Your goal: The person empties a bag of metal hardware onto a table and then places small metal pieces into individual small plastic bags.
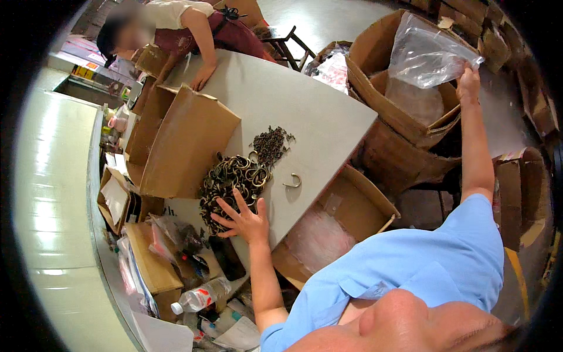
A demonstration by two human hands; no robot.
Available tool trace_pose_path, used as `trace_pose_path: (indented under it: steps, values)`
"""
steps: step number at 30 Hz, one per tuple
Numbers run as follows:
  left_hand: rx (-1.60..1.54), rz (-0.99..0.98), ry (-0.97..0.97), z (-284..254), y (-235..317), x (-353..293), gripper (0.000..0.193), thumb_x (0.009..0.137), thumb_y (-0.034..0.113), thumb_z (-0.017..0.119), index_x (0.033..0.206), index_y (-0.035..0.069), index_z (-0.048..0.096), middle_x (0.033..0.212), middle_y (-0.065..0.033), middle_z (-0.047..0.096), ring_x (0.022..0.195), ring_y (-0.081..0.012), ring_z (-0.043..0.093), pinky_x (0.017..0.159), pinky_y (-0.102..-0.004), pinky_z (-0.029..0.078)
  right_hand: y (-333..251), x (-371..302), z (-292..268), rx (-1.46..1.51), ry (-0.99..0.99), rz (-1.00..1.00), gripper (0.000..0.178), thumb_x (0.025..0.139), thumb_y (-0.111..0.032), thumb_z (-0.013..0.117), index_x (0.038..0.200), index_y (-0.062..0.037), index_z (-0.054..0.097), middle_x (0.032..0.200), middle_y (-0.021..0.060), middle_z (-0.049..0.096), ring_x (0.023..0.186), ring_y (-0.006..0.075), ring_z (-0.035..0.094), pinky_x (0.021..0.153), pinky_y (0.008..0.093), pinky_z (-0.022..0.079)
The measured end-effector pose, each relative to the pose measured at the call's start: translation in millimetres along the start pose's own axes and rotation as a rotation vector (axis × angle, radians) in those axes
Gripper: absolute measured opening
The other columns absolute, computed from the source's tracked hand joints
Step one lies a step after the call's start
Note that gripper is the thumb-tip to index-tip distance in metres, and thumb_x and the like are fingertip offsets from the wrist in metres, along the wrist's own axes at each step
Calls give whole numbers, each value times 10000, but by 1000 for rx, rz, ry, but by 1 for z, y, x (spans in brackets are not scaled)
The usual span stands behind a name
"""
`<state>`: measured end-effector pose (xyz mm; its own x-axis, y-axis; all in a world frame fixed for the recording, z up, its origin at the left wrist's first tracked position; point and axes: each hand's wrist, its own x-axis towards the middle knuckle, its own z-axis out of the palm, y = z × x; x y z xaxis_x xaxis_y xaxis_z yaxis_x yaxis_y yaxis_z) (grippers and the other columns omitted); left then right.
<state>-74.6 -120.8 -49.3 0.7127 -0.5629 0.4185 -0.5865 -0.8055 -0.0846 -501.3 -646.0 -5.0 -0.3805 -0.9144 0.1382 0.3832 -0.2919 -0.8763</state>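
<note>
My left hand (245, 223) rests with fingers spread on the near side of a heap of bronze-coloured U-shaped metal shackles (226, 185). It is open and grips none of them. Just beyond the heap lies a smaller pile of dark little screw-like pins (271, 145). One shackle (292, 180) sits apart on the pale tabletop (316, 117). Out to the right, my right hand (467, 85) pinches the edge of a clear plastic bag (425, 53). The bag hangs over a tall open cardboard box (375, 88).
An open carton (187, 144) stands on the table's left. Another carton (352, 205) with plastic lining sits below the near edge. A phone (227, 258) and plastic bottle (202, 295) lie near my left forearm. Across the table a co-worker (193, 29) leans over.
</note>
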Motion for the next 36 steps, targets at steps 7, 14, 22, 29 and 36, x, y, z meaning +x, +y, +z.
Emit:
trace_pose_path:
  steps: [7,14,22,29,36]
  values:
    - [88,-100,-87,-9,3,-7,745,827,708,393,1458,355,213,1549,-89,18,1365,-480,-24,874,-807,44,-2,-52,18,-1685,-1029,-179,478,754,-168,643,1202,-29,549,1214,168,573,1135,319,528,978,357,389]
    - [-138,105,-60,-17,18,-31,723,833,601,513,1448,310,271,1545,-96,72,1378,-441,8,905,-778,57,-8,-76,36,-1705,-1289,-202,339,846,-249,608,1076,0,595,896,173,661,818,303,635,734,390,481]
    - [-660,416,124,-19,28,-83,353,838,240,615,1151,88,558,1214,-149,536,1064,-337,522,890,-456,396,-44,-295,99,-931,-1737,-234,175,787,-92,628,944,-17,609,909,153,629,841,295,598,748,373,471]
    - [-663,303,-672,22,116,-106,289,873,153,519,1111,-9,552,972,-246,613,919,-433,579,826,-455,473,47,-394,60,-1403,-2254,-364,270,793,-174,583,1024,-38,623,987,187,641,921,346,622,802,448,501]
    - [-918,244,-619,82,126,-109,350,882,204,481,1150,2,577,1245,-215,531,1155,-371,491,1004,-434,366,75,-394,31,-1213,-1913,-235,644,642,-108,719,1239,-12,497,1216,243,521,1043,411,551,895,436,464]
